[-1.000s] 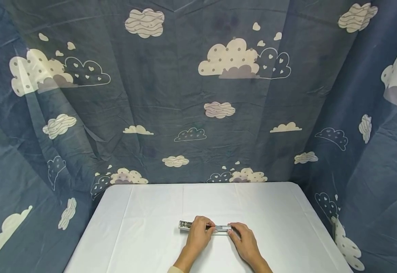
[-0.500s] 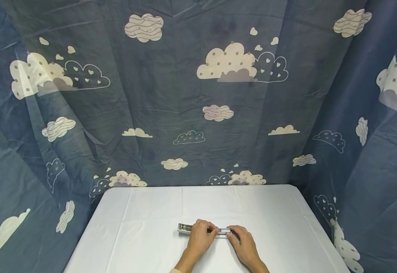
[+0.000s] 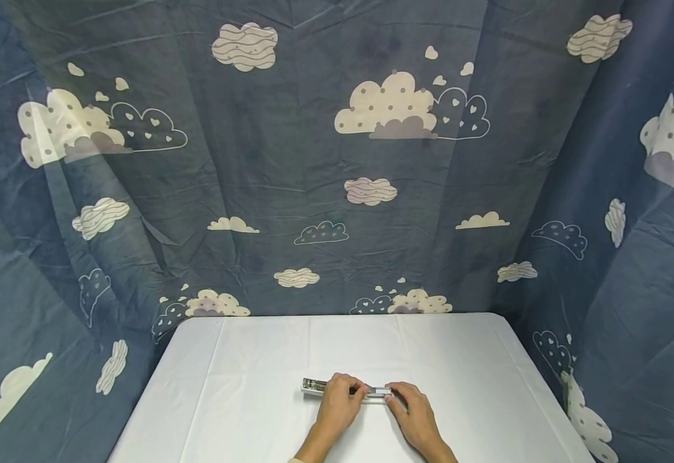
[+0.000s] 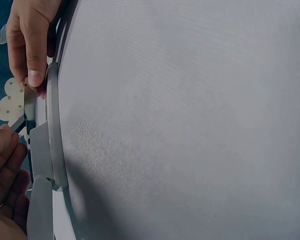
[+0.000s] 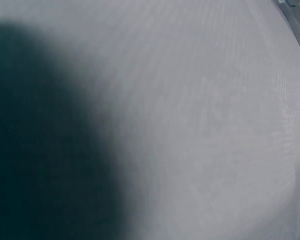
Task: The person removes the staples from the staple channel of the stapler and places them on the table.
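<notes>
A long, narrow silvery bar (image 3: 314, 386) lies crosswise on the white table (image 3: 244, 360), near its front edge. My left hand (image 3: 350, 390) is curled over the bar's middle and covers that part. My right hand (image 3: 392, 397) pinches the bar's right end. In the left wrist view the bar (image 4: 51, 125) runs along the left edge; the right hand's thumb (image 4: 34, 65) presses its end and the left hand's fingers (image 4: 7, 160) curl beside it. The right wrist view shows only a sliver of the bar (image 5: 296, 9) above white cloth.
A blue curtain with cloud prints (image 3: 337, 161) closes in the table at the back and on both sides. The tablecloth has fold creases (image 3: 309, 347). A dark shadow (image 5: 45, 140) covers the left of the right wrist view.
The head view has tilted slightly, so the table sits a little lower in frame. Both hands stay on the bar in the same places.
</notes>
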`<control>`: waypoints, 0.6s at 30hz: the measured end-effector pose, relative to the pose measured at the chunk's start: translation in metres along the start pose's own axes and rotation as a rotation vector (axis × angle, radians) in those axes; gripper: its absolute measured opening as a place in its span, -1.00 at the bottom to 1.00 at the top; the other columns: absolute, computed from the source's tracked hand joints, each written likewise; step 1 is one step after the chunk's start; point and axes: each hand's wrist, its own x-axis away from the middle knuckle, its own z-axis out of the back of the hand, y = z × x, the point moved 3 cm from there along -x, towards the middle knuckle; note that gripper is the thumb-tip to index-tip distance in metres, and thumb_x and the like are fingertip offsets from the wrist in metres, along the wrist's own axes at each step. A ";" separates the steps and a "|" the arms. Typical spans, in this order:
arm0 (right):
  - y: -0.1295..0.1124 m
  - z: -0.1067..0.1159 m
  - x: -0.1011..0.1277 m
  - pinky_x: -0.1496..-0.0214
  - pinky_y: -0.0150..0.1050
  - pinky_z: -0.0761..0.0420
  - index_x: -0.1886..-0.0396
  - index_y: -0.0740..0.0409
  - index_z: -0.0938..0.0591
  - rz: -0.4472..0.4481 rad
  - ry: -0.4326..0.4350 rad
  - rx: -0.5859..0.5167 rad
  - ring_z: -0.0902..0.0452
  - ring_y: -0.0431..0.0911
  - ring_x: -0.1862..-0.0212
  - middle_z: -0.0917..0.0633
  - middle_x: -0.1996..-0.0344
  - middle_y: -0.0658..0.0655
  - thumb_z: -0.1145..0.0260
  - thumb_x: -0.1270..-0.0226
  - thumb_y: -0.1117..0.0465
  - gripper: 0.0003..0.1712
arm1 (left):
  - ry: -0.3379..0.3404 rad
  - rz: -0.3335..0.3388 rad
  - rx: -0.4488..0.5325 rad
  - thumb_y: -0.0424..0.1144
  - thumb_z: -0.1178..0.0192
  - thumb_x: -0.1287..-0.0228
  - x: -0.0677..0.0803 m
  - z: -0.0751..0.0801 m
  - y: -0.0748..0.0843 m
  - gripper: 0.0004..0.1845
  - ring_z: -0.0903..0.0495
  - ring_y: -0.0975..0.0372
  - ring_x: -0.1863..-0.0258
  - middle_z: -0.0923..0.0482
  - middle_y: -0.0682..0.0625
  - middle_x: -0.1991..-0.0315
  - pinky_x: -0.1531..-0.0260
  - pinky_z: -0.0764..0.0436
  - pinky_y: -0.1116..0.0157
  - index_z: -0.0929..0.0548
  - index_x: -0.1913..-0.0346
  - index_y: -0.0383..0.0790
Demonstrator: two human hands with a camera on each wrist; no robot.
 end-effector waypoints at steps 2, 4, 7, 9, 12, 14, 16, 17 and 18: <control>0.000 -0.001 0.000 -0.41 0.24 -0.41 -0.11 -0.11 -0.70 -0.005 -0.002 -0.002 -0.54 0.14 -0.33 -0.68 -0.22 0.12 -0.34 -0.45 -0.05 -0.68 | 0.004 -0.003 0.005 -0.17 -0.48 -0.21 0.001 0.001 0.000 -0.95 -0.62 0.34 0.25 -0.73 0.22 0.40 0.15 -0.63 0.27 -0.83 0.37 -0.01; 0.000 -0.001 0.000 -0.41 0.24 -0.41 -0.12 -0.11 -0.70 -0.005 0.000 -0.006 -0.54 0.15 -0.33 -0.68 -0.23 0.12 -0.35 -0.44 -0.04 -0.67 | 0.007 -0.006 0.009 -0.17 -0.48 -0.21 0.002 0.002 0.000 -0.95 -0.61 0.34 0.24 -0.73 0.22 0.40 0.15 -0.63 0.28 -0.83 0.37 -0.02; 0.000 -0.001 0.000 -0.40 0.24 -0.42 -0.12 -0.12 -0.71 -0.001 0.003 -0.012 -0.54 0.15 -0.33 -0.68 -0.23 0.13 -0.36 -0.43 -0.03 -0.67 | 0.009 -0.006 0.018 -0.16 -0.48 -0.21 0.002 0.004 -0.001 -0.94 -0.62 0.34 0.24 -0.73 0.21 0.39 0.15 -0.63 0.28 -0.83 0.36 -0.03; 0.000 0.000 0.000 -0.40 0.23 -0.42 -0.12 -0.11 -0.71 0.002 0.008 -0.014 -0.55 0.15 -0.32 -0.68 -0.22 0.12 -0.36 -0.43 -0.02 -0.68 | 0.012 0.000 0.020 -0.15 -0.48 -0.21 0.002 0.005 -0.002 -0.93 -0.62 0.33 0.23 -0.74 0.20 0.38 0.14 -0.64 0.27 -0.83 0.35 -0.04; -0.001 0.000 0.000 -0.41 0.24 -0.42 -0.12 -0.11 -0.71 0.002 0.010 -0.013 -0.55 0.15 -0.33 -0.68 -0.22 0.13 -0.36 -0.44 -0.01 -0.68 | 0.017 0.003 0.025 -0.13 -0.47 -0.23 0.002 0.007 -0.002 -0.90 -0.64 0.31 0.22 -0.75 0.19 0.37 0.12 -0.65 0.26 -0.83 0.34 -0.06; -0.001 0.000 0.001 -0.40 0.25 -0.42 -0.11 -0.11 -0.71 0.005 0.014 -0.010 -0.55 0.16 -0.32 -0.68 -0.22 0.13 -0.36 -0.43 -0.02 -0.68 | 0.020 0.005 0.031 -0.14 -0.46 -0.23 0.001 0.008 -0.003 -0.92 -0.64 0.32 0.21 -0.75 0.19 0.36 0.12 -0.65 0.26 -0.83 0.33 -0.05; -0.001 0.000 0.001 -0.40 0.24 -0.42 -0.11 -0.11 -0.71 0.008 0.019 -0.011 -0.55 0.16 -0.32 -0.68 -0.22 0.14 -0.36 -0.43 -0.02 -0.68 | 0.022 0.001 0.039 -0.15 -0.46 -0.23 0.001 0.010 -0.003 -0.93 -0.64 0.32 0.22 -0.75 0.19 0.36 0.14 -0.64 0.27 -0.84 0.33 -0.05; -0.001 0.000 0.001 -0.38 0.25 -0.44 -0.10 -0.10 -0.71 0.021 0.026 -0.006 -0.56 0.17 -0.31 -0.69 -0.21 0.14 -0.36 -0.43 -0.02 -0.68 | 0.026 -0.001 0.043 -0.15 -0.46 -0.23 0.001 0.011 -0.003 -0.94 -0.63 0.33 0.23 -0.75 0.18 0.36 0.16 -0.63 0.27 -0.84 0.33 -0.04; 0.000 0.000 0.001 -0.38 0.25 -0.44 -0.10 -0.10 -0.72 0.023 0.030 -0.007 -0.56 0.17 -0.30 -0.69 -0.20 0.14 -0.37 -0.42 -0.02 -0.69 | 0.028 -0.001 0.044 -0.15 -0.47 -0.23 0.001 0.013 -0.004 -0.94 -0.62 0.33 0.23 -0.75 0.19 0.36 0.17 -0.63 0.28 -0.84 0.33 -0.04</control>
